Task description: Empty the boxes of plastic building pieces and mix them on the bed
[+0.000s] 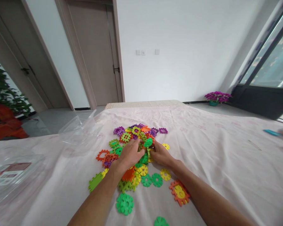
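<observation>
Both of my hands meet at a heap of colourful interlocking plastic pieces (126,137). Between them stands a green notched disc (148,142), with yellow-green pieces close against it. My left hand (132,153) is closed on plastic pieces at the disc's left, thumb toward the right. From the other side my right hand (160,154) has its fingers curled around pieces there; the fingertips are partly hidden. Below the hands lie an orange square piece (129,174), a yellow disc (165,174) and a green disc (157,180).
A clear plastic container (79,128) and a clear lid with a label (10,175) lie at the left on the pale tablecloth (217,163). Nearer me are a stack of green discs (124,204) and an orange square frame (183,198). A blue object (272,132) lies far right.
</observation>
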Demonstrator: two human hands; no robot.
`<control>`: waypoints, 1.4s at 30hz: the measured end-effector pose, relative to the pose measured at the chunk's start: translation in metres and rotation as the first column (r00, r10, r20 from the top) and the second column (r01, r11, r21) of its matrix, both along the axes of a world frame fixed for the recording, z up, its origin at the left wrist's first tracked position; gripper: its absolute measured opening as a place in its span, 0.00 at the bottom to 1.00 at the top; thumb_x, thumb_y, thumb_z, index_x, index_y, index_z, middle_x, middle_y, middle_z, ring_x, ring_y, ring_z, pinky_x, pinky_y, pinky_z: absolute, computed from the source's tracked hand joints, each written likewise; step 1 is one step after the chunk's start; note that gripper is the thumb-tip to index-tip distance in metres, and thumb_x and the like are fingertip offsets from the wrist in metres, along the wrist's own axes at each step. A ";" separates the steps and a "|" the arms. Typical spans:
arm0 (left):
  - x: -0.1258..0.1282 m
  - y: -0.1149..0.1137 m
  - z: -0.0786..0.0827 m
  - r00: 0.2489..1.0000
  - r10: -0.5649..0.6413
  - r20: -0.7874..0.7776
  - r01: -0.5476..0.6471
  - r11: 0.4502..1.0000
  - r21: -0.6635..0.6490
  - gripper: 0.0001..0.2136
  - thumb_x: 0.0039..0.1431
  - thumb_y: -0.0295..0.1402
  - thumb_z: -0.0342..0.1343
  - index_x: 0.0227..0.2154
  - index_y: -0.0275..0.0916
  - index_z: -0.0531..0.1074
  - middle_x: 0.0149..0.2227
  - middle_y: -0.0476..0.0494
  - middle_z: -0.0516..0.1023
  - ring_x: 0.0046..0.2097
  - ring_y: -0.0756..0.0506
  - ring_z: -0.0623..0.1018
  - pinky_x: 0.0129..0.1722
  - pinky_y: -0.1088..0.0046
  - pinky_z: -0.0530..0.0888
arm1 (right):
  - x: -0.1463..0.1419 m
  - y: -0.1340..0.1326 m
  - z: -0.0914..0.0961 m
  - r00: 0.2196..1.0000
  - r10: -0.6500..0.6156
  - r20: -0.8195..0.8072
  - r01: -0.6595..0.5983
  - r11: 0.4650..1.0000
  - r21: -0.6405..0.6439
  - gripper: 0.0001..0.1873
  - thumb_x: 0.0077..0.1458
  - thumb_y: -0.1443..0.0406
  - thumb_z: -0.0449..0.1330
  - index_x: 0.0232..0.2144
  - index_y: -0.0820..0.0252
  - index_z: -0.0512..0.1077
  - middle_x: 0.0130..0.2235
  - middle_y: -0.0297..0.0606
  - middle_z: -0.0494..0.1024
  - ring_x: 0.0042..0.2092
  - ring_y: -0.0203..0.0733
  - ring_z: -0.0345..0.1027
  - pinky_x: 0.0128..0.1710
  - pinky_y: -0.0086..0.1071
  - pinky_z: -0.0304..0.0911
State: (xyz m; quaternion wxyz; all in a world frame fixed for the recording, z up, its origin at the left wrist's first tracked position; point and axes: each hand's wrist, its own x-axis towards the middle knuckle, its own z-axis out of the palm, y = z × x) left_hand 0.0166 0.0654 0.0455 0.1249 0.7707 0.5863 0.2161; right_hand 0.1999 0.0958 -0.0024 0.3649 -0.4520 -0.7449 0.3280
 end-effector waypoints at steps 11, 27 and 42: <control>0.019 -0.028 0.035 0.999 -0.021 0.027 0.017 0.989 0.145 0.11 0.62 0.40 0.51 0.42 0.42 0.72 0.44 0.44 0.78 0.48 0.42 0.76 0.50 0.66 0.69 | 0.013 0.004 0.016 0.970 0.116 -0.215 -0.136 0.987 -0.081 0.11 0.43 0.68 0.56 0.30 0.61 0.76 0.28 0.32 0.78 0.32 0.41 0.70 0.34 0.30 0.66; 0.089 -0.092 -0.020 0.692 -0.647 -0.319 0.710 0.689 0.144 0.21 0.60 0.53 0.52 0.43 0.38 0.70 0.42 0.42 0.73 0.46 0.41 0.71 0.47 0.64 0.68 | 0.028 0.026 -0.010 0.999 0.013 -0.046 -0.013 1.000 -0.014 0.23 0.41 0.71 0.50 0.39 0.60 0.78 0.33 0.34 0.81 0.34 0.41 0.72 0.34 0.29 0.64; 0.077 -0.070 -0.011 0.861 -0.291 -0.418 0.354 0.932 0.079 0.08 0.64 0.30 0.46 0.41 0.37 0.69 0.41 0.40 0.74 0.44 0.40 0.74 0.43 0.60 0.72 | 0.027 0.026 -0.009 0.999 -0.016 0.030 0.015 0.999 0.033 0.23 0.40 0.73 0.49 0.37 0.61 0.77 0.34 0.34 0.81 0.36 0.41 0.73 0.39 0.30 0.65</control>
